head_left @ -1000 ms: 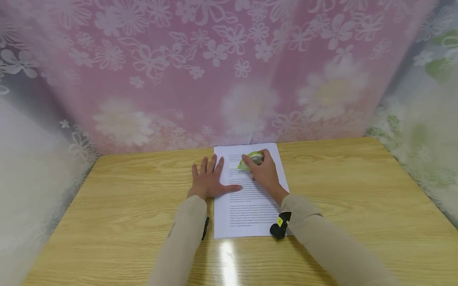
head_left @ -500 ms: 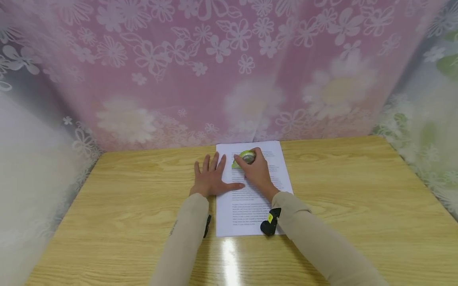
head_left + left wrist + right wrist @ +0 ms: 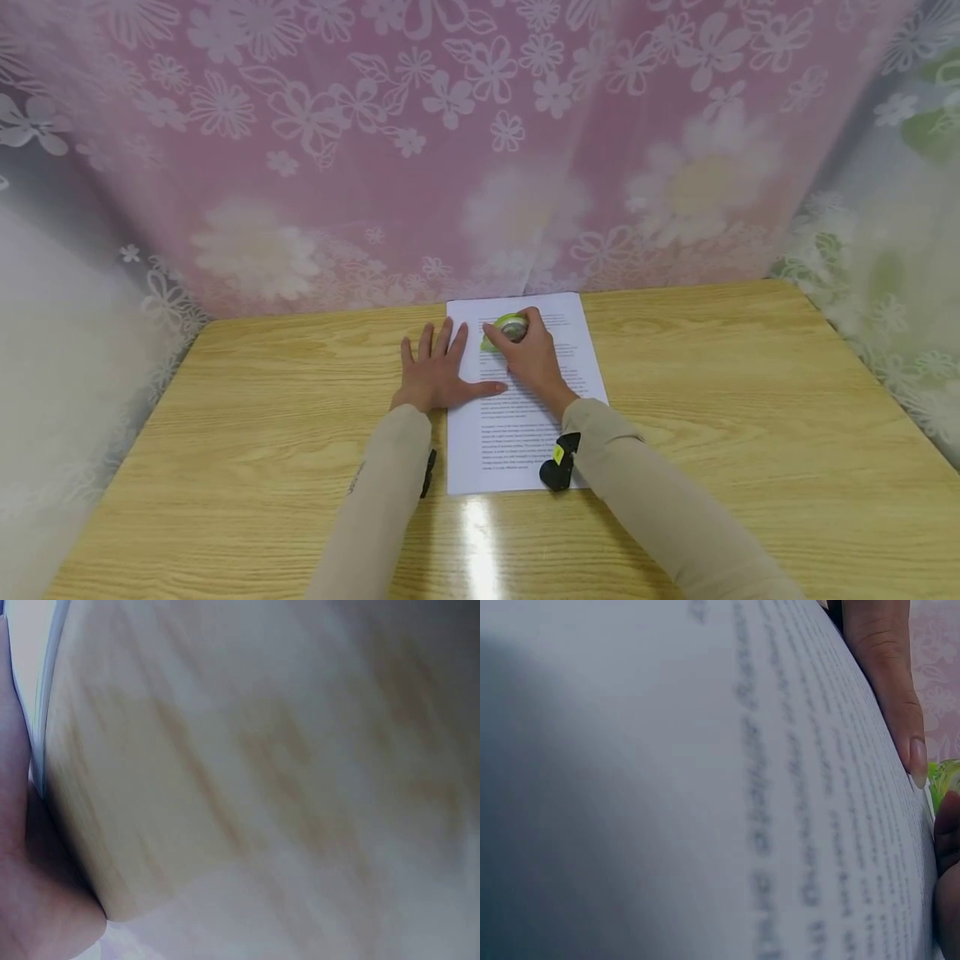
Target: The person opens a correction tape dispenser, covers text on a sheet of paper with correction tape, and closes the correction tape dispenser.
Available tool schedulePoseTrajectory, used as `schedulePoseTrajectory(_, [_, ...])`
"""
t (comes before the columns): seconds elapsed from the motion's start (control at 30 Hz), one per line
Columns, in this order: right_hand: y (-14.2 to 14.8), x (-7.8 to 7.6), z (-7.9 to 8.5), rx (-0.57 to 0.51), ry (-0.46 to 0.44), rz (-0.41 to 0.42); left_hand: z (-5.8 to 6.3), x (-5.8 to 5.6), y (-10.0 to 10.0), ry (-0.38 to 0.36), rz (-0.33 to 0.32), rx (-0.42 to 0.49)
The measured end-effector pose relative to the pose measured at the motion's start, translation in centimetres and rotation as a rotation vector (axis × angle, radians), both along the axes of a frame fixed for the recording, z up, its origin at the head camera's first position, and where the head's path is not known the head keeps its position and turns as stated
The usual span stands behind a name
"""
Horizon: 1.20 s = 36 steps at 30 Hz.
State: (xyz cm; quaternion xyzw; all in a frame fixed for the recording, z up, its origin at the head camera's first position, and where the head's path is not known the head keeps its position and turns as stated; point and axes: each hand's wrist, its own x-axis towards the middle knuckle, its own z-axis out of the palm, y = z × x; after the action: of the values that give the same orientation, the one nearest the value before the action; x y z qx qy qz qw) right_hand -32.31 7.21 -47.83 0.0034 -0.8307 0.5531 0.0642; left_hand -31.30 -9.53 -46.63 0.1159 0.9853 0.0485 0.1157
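My right hand (image 3: 534, 357) pinches a green see-through correction tape (image 3: 510, 327) with a round reel inside. It holds the tape against the upper left part of the printed text on a white sheet of paper (image 3: 463, 454). Flat and spread, my left hand (image 3: 433, 379) rests over the sheet's left edge, its thumb stretched across the text. In the right wrist view the left thumb (image 3: 889, 682) lies on the paper, close to a green bit of the correction tape (image 3: 946, 780). The tape's tip is hidden. Only part of the left hand (image 3: 45, 915) shows in the left wrist view.
The paper lies on a wood-grain table (image 3: 262, 433), reaching its back edge. Behind the table hangs a pink flowered curtain (image 3: 420, 200). Pale flowered cloth flanks both sides. A black wrist camera (image 3: 558, 467) hangs over the lower right of the sheet.
My right hand has moved left across the text with the correction tape, mostly in the first half second. The left hand has stayed in place on the sheet.
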Motion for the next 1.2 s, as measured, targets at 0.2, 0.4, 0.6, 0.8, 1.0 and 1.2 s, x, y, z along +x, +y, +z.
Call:
schedulePoseTrajectory(0.2, [-0.2,0.0,0.1,0.001,0.001,0.004,0.2,0.1,-0.1,0.001,-0.002,0.003])
schedulePoseTrajectory(0.4, [-0.3,-0.2,0.1,0.023,0.005,0.012,0.3,0.0,-0.1,0.0,0.001,0.001])
schedulePoseTrajectory(0.6, [-0.3,-0.3,0.1,0.02,0.004,0.022,0.3,-0.1,-0.1,-0.003,0.003,0.007])
schedulePoseTrajectory(0.8, [-0.4,-0.2,0.2,0.02,0.0,0.025,0.0,-0.3,-0.2,0.002,0.012,0.014])
schedulePoseTrajectory(1.0, [-0.5,-0.1,0.2,0.033,-0.007,0.014,-0.9,-0.7,-0.3,-0.004,0.018,0.025])
schedulePoseTrajectory(1.2, [-0.6,-0.1,0.1,0.057,-0.016,0.006,-1.0,-0.6,-0.1,0.005,0.006,0.023])
